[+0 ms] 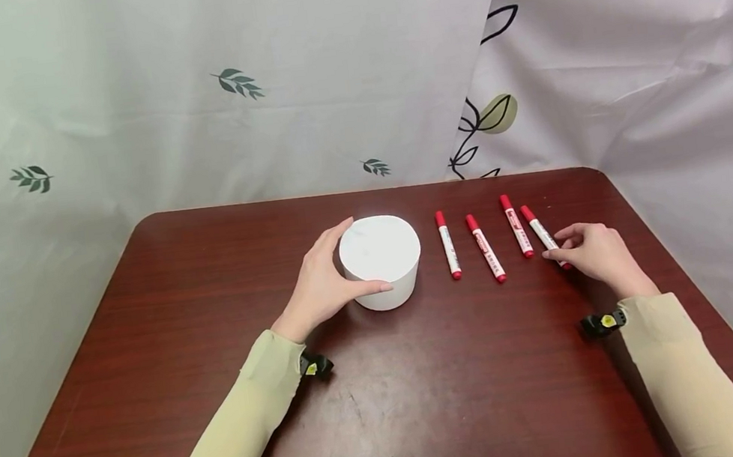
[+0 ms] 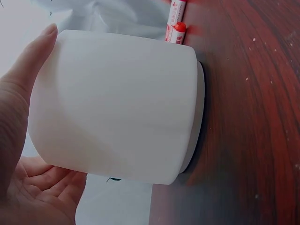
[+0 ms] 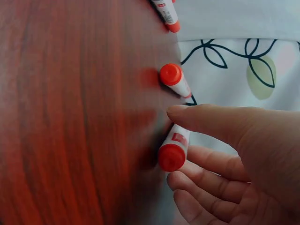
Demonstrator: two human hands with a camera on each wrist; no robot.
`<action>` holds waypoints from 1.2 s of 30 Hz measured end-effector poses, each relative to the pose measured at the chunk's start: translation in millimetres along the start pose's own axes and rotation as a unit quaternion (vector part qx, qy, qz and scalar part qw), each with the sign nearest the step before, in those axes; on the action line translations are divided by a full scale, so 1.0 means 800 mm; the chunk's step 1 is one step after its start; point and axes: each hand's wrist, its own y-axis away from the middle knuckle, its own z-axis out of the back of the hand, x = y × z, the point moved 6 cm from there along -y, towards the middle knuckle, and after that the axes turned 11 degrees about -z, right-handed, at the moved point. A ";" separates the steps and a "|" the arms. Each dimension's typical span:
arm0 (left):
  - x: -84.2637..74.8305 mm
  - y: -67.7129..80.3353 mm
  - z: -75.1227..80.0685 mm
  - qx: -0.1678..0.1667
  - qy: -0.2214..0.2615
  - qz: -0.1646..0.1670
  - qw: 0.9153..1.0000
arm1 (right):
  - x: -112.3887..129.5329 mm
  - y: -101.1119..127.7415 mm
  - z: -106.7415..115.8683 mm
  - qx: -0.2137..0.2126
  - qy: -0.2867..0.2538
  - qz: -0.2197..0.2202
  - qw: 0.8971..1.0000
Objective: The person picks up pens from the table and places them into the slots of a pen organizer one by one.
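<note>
A white round container [image 1: 380,257] stands on the brown table. My left hand [image 1: 321,282] holds it from the left, thumb on the near side and fingers round the far side. In the left wrist view the container [image 2: 117,108] fills much of the picture, with the thumb and curled fingers of the left hand [image 2: 28,126] about it. At the right, my right hand [image 1: 596,251] pinches the lower end of the rightmost red-capped marker [image 1: 541,231]. Close up, that marker [image 3: 172,157] lies between the thumb and fingers of the right hand [image 3: 234,164].
Between the container and my right hand lie other red-and-white markers: one [image 1: 448,245] nearest the container, another [image 1: 486,249] beside it, and a third [image 1: 517,226] near the held one. A pale leaf-patterned cloth [image 1: 301,130] hangs behind the table [image 1: 393,399].
</note>
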 end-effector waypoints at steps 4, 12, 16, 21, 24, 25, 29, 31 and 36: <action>0.002 0.002 0.000 -0.006 0.004 0.007 1.000 | 0.000 0.002 -0.001 -0.009 -0.001 0.000 1.000; 0.006 0.002 0.000 -0.009 0.012 0.022 1.000 | 0.000 0.002 -0.001 -0.020 -0.009 0.003 1.000; 0.010 0.001 -0.001 -0.010 0.021 0.027 0.999 | 0.001 0.003 0.004 -0.040 -0.023 0.008 0.999; 0.011 0.001 -0.002 -0.007 0.033 0.030 0.999 | 0.006 0.007 0.019 -0.079 -0.051 0.006 0.996; 0.012 0.000 -0.003 -0.007 0.034 0.031 0.999 | 0.013 0.012 0.033 -0.102 -0.072 0.008 0.992; 0.012 0.000 -0.003 -0.006 0.035 0.031 0.999 | 0.015 0.013 0.038 -0.105 -0.082 0.008 0.991; 0.012 0.000 -0.004 0.001 0.035 0.037 0.999 | 0.031 0.021 0.055 -0.108 -0.132 -0.004 0.985; 0.012 0.000 -0.003 0.003 0.035 0.040 0.999 | 0.042 0.025 0.062 -0.110 -0.160 -0.007 0.981; 0.012 0.000 -0.002 0.007 0.038 0.044 0.998 | 0.074 0.032 0.076 -0.113 -0.231 0.009 0.966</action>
